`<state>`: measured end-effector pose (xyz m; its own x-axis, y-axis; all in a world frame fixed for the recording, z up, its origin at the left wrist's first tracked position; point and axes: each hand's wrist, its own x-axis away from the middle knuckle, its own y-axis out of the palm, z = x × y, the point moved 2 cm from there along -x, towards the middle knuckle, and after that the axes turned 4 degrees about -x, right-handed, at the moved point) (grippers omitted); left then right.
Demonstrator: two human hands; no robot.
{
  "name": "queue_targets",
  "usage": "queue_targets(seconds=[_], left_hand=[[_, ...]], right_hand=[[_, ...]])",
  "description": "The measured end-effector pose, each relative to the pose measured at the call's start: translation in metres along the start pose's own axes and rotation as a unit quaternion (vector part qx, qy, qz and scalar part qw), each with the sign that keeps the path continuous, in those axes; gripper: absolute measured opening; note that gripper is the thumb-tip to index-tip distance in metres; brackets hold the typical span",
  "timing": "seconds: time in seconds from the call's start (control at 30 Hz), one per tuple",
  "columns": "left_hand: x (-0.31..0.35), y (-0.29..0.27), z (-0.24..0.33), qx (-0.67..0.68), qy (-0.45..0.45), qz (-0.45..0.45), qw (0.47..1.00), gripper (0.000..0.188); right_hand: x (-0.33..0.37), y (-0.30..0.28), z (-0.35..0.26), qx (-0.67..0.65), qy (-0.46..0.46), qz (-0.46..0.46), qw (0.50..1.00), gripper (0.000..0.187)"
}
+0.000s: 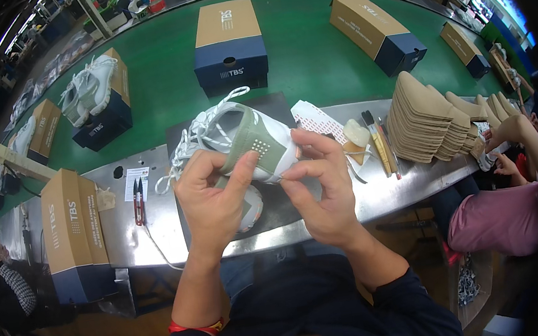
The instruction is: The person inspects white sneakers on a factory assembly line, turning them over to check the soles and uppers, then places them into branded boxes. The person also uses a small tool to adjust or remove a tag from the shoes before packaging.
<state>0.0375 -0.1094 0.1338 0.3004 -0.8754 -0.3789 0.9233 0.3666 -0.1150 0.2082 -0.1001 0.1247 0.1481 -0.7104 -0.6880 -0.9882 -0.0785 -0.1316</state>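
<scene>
A white and sage-green sneaker with speckled laces is held up over a dark mat. My left hand grips its side, the thumb pressed on the green panel near a patch of white dots. My right hand pinches the white end of the same sneaker between thumb and fingers. A second sneaker lies on the mat beneath, mostly hidden by my left hand and the first shoe.
Red-handled thread snips lie left on the metal bench. Brushes and stacked brown cardboard inserts stand right. Shoe boxes rest on the green conveyor; another box stands near left. A co-worker in pink works at right.
</scene>
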Motion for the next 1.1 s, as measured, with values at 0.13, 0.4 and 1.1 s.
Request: queue_targets(seconds=[0.13, 0.4, 1.1], left_hand=[[0.001, 0.004, -0.003, -0.046, 0.047, -0.002, 0.998, 0.018], [-0.005, 0.006, -0.005, -0.064, 0.034, -0.019, 0.997, 0.020], [-0.008, 0.016, -0.005, -0.064, -0.025, -0.049, 0.996, 0.019]], right_hand=[[-0.001, -0.003, 0.002, 0.061, -0.004, 0.004, 0.998, 0.016], [0.004, -0.010, 0.028, -0.088, 0.117, 0.056, 0.988, 0.022], [0.008, -0.001, 0.029, -0.077, 0.139, 0.020, 0.987, 0.054]])
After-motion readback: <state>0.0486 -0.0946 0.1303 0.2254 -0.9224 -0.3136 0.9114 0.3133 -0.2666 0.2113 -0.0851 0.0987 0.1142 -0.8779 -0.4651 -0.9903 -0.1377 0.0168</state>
